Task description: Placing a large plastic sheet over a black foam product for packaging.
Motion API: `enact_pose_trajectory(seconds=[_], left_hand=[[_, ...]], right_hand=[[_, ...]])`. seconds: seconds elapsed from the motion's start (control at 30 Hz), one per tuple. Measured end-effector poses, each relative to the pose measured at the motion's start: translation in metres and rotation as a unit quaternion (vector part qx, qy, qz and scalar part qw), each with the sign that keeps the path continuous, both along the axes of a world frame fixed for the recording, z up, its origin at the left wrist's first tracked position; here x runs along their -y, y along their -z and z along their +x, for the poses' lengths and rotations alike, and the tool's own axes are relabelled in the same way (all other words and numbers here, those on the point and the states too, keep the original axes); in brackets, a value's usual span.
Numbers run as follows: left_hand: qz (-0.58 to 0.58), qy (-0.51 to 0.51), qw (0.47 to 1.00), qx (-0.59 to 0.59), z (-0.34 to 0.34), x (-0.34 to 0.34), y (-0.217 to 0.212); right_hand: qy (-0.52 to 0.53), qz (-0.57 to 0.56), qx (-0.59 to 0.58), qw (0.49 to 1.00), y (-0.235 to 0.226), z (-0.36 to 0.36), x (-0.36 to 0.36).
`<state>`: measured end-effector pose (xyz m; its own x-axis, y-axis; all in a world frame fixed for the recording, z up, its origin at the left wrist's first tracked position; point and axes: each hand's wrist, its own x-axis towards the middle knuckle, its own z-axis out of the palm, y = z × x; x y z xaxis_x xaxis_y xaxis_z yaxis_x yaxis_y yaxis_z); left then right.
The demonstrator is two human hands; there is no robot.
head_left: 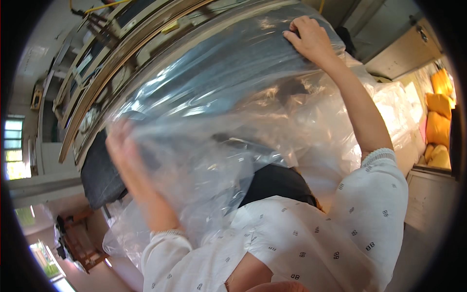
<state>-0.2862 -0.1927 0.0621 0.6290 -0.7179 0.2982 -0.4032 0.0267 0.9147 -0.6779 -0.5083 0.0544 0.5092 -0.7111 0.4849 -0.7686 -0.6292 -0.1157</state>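
Observation:
A large clear plastic sheet (194,92) lies in shiny folds over dark grey-blue fabric (253,46) on the table before me. At the sheet's left side, my left hand (125,151) is smeared by motion. Its fingers look closed on the plastic, which stretches away from them to the right. My right hand (311,41) rests on the film near the far right, fingers bent and thumb apart from them. Loose plastic hangs down between my forearms and against my body. Below my left hand, a dark grey cloth (101,168) droops over the table's left end.
Long wooden rails (109,73) run along the table's far side, with a small yellow piece (170,27) among them. More crumpled clear plastic (396,109) bulges at the right. Yellow bundles (438,126) are stacked beyond it. A wooden stool or frame (82,238) stands lower left.

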Motion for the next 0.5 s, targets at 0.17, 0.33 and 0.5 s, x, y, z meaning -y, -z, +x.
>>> enact_pose_trajectory(seconds=[0.17,0.33,0.5], left_hand=[[0.042,-0.365,0.93,-0.004,0.231,-0.21,0.026],[0.347,-0.471,0.735,0.342,0.291,-0.397,0.012],[0.481,-0.385,0.703,0.354,0.352,-0.39,0.025]], right_hand=[[0.064,-0.113,-0.011,0.991,0.008,-0.017,-0.006],[-0.031,-0.014,-0.01,0.999,-0.025,-0.025,-0.046],[0.035,0.126,0.034,0.991,-0.027,-0.046,0.018]])
